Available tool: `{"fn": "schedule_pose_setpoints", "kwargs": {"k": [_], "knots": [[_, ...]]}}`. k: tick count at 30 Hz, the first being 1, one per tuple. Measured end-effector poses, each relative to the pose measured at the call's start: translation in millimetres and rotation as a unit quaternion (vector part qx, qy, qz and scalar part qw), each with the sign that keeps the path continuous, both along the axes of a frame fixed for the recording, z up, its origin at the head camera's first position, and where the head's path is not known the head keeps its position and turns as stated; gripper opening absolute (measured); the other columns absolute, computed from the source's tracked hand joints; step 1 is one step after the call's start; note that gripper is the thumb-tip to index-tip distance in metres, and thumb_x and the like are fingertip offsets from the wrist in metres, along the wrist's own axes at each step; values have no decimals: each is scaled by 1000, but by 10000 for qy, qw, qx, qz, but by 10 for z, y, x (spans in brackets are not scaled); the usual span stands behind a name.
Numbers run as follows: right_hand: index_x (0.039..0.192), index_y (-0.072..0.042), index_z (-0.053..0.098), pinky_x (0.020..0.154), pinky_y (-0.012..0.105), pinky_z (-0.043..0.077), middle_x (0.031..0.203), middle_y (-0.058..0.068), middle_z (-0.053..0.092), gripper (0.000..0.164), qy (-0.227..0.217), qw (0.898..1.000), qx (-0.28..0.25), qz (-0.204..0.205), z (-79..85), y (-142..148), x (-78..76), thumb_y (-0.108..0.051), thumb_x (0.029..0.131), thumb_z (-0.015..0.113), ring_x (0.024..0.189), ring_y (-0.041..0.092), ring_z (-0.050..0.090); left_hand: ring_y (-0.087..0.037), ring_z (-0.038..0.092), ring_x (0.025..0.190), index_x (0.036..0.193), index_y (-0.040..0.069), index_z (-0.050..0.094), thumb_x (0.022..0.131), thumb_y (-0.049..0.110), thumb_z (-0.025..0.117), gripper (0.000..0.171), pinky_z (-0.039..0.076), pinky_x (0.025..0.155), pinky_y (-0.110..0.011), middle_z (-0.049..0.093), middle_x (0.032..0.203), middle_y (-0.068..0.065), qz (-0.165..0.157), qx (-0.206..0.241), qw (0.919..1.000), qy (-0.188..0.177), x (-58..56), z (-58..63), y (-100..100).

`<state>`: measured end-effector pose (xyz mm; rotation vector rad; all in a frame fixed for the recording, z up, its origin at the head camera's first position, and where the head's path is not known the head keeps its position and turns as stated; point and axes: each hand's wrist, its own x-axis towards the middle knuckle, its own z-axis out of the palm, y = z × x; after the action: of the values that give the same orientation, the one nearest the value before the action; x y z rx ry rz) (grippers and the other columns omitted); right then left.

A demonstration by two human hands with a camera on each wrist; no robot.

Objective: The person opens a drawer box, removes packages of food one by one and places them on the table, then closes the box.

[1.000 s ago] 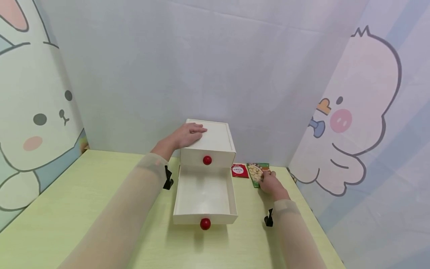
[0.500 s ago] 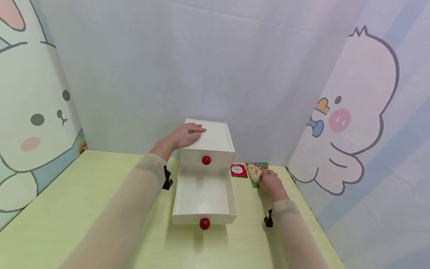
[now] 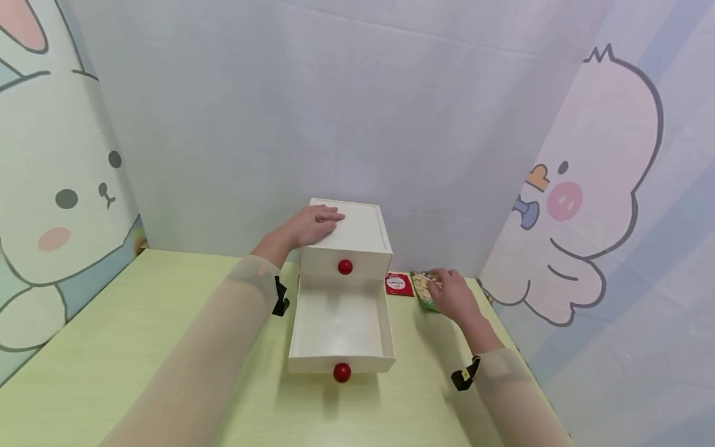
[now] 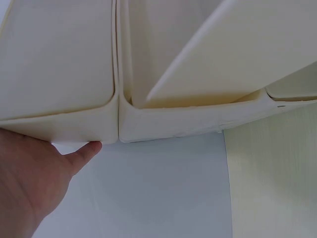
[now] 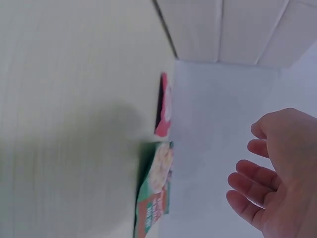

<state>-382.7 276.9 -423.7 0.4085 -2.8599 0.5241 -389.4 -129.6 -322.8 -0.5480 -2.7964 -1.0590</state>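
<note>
Pale backdrop printed with cartoon figures at left and right encloses a light yellow-green table. At centre, toward the far side, stands a white drawer unit; its lower drawer is pulled out toward me, red knob at the near face.

Workpiece position: the green packet lies on the table to the right of the unit, near the far edge. A red packet lies just beside it, on its left.

Hand status. Left hand: rests on top of the unit near its left edge, fingers extended, gripping nothing. Right hand: fingers loosely curved, holding nothing, raised above the right part of the green packet.

Handling notes, by judgement: the green packet should be light and flexible, with a smooth film that may slip under dry fingertips. Its contents could be crushable; avoid squeezing the middle. Take hold at the right or near edge, thumb opposed to fingers.

Change from the earlier frames: my right hand was down at the packet's right edge; it now sits higher, with the fingers spread wider. Left hand, drawer and both packets show no clear shift.
</note>
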Motion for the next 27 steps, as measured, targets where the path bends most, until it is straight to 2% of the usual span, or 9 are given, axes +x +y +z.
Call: {"fn": "schedule_pose_setpoints", "kwargs": {"k": [6,12,16,21,27], "knots": [[149,-7,63,103,61,60,140,23,64,47,28,9993,-129,353,218,-236,342,-34,111,62,124,40,67,-34,21,171,160,17,59,113,30,43,52,16,140,-56,39,179,-8,-12,-27,10000,36,-11,-2,1],[148,-9,64,104,59,61,143,19,65,44,223,9968,-165,754,276,-376,615,-31,110,66,124,37,70,-34,21,171,160,18,60,113,30,43,51,17,139,-57,39,179,-8,-18,4,10000,-12,-16,-12,1],[146,-10,66,99,55,63,137,15,67,41,343,9934,-250,1065,310,-452,784,-29,109,68,118,33,72,-34,22,171,160,18,60,113,30,43,51,17,139,-57,39,179,-8,-3,23,10000,-22,-4,-9,4],[142,-14,69,87,41,64,129,6,69,36,380,9877,-445,1451,338,-564,1013,-26,108,71,112,23,71,-33,22,171,159,19,61,112,30,44,51,18,139,-56,41,178,-7,11,25,10000,-24,1,-1,4],[144,-19,70,75,25,59,111,-7,69,38,307,9769,-612,2026,384,-724,1317,-26,107,73,90,5,64,-34,22,171,159,18,61,112,30,44,51,17,139,-56,40,178,-7,22,4,10000,-9,3,-1,3]]}}
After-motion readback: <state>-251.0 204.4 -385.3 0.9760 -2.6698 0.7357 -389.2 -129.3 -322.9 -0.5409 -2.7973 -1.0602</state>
